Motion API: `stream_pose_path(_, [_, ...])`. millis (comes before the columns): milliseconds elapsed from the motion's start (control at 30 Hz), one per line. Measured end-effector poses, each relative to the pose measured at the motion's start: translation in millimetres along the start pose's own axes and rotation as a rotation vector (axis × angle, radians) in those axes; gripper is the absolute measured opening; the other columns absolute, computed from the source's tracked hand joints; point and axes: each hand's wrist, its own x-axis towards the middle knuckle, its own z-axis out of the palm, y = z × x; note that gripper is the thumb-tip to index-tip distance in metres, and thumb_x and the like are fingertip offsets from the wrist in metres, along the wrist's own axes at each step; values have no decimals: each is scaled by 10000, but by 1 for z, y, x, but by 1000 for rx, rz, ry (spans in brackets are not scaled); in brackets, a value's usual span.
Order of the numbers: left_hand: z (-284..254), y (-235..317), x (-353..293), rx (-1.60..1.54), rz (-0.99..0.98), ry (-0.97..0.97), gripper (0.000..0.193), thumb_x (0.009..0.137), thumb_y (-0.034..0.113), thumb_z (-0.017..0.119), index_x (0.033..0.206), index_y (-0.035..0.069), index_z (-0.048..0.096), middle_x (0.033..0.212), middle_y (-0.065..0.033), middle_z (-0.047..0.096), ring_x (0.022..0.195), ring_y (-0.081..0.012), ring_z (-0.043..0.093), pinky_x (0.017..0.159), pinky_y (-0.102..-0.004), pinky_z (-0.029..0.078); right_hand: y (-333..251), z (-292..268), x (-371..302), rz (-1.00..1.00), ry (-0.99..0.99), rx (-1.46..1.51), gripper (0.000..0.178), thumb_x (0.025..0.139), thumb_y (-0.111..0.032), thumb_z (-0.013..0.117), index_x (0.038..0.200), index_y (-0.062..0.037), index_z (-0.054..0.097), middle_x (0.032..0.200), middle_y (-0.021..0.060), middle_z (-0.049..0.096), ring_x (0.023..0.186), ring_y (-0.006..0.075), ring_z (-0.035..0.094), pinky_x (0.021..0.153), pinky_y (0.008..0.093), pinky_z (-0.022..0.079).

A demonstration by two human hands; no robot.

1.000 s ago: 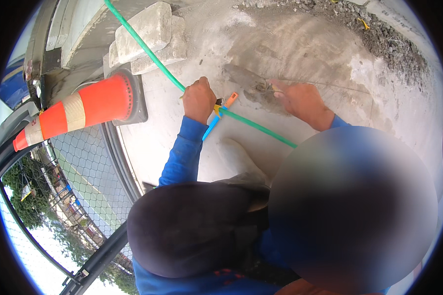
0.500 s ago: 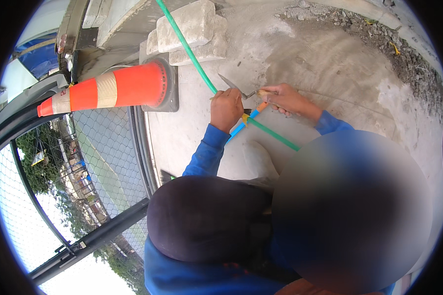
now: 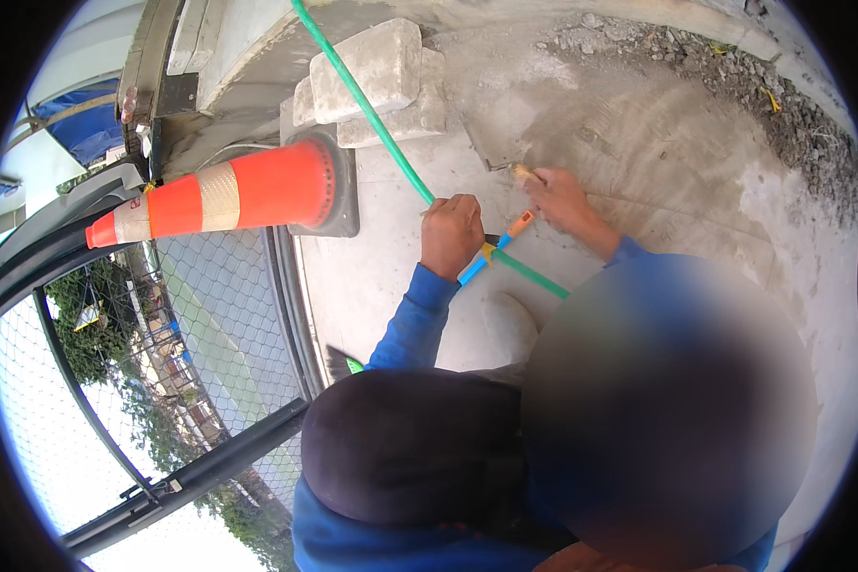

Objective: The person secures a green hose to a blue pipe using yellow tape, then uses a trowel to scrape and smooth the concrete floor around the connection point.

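Floor: pale concrete, a darker patch across it. On it: banded orange cone, stacked pale blocks just beside, blue orange-ended bar, grey rubble along far edge.

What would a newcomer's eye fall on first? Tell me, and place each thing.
First, the orange cone on the left, its tip pointing left in the picture. Next, the bright green hose, running from the upper edge down to the left hand, which is closed around it. Near the centre, the right hand holds a trowel by its handle.
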Motion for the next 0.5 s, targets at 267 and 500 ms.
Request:
stream_pose_path(267, [-6,-5,-12,15,-58,-24,101,905,18,690,850,82,633,803,-123,687,755,-384,651,713,-491,542,16,-3,13,-105,251,104,392,1064,-353,711,931,14,675,662,46,610,523,146,614,471,349,498])
stream_pose_path(500, [-8,-2,-8,13,-57,-42,102,889,-31,693,842,56,666,805,-150,709,755,-400,669,701,-497,550,-2,90,47,-84,44,73,345,1052,-312,703,977,24,676,671,99,649,554,231,669,543,399,536])
